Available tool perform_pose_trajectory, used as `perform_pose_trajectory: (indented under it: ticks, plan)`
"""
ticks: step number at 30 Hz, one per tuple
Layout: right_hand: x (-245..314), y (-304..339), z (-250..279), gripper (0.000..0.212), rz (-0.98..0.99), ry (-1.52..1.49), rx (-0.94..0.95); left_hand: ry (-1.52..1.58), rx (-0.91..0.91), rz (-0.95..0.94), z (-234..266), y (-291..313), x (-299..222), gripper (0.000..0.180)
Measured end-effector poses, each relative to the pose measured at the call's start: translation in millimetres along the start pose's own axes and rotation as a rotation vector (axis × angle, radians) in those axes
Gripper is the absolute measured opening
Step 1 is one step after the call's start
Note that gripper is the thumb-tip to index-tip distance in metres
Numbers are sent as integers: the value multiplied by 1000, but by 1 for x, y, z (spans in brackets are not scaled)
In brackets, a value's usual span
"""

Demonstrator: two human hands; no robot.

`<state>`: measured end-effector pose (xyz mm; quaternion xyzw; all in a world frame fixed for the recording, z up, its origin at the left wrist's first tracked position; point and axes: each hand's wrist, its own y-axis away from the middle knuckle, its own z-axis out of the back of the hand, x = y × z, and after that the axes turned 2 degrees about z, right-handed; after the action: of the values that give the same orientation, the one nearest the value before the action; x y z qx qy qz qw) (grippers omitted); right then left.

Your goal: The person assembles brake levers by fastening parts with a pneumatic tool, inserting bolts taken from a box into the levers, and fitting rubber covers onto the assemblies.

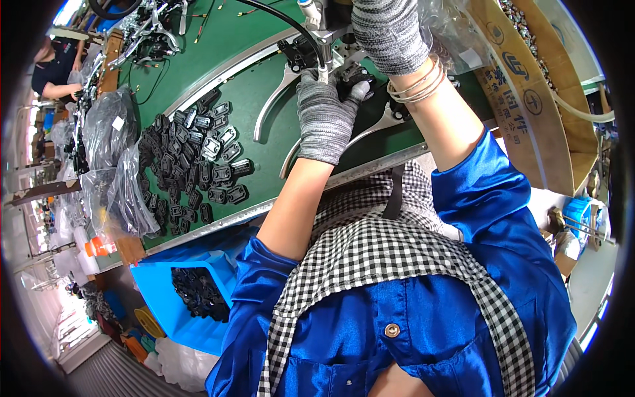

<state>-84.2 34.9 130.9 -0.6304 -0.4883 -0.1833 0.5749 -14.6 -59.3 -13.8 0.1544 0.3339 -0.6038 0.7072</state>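
Observation:
My left hand [324, 120], in a grey knitted glove, is at a metal tool head [323, 41] with a black hose. Its fingers and thumb close around the black body of a brake lever, whose silver blade [289, 159] shows past the wrist. My right hand [389, 33], gloved alike, reaches up at the top edge beside the tool; its fingers are hidden. Left of the tool lies another brake lever [268, 112] with a silver blade and black clamp. A further silver lever [376, 127] lies between my forearms.
Many small black parts [198, 152] are heaped on the green table [254, 178]. Clear plastic bags [109, 132] hang at its left end, near another person [58, 73]. A blue bin [159, 298] with black pieces stands below; a cardboard box [529, 99] is at right.

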Motion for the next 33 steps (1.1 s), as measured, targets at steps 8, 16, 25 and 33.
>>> perform_pose_trajectory:
  ticks: [8,16,25,33]
  plan:
    - [5,-45,15,41,119,91,-10,62,83,-13,14,6,-23,59]
    - [-18,-88,1,42,190,121,-14,-219,-218,95,46,-65,7,58]
    - [-23,-71,-5,45,171,135,-13,41,39,52,32,-32,13,53]
    - [-9,-57,-4,47,84,151,-41,-41,45,-5,35,-33,7,52]
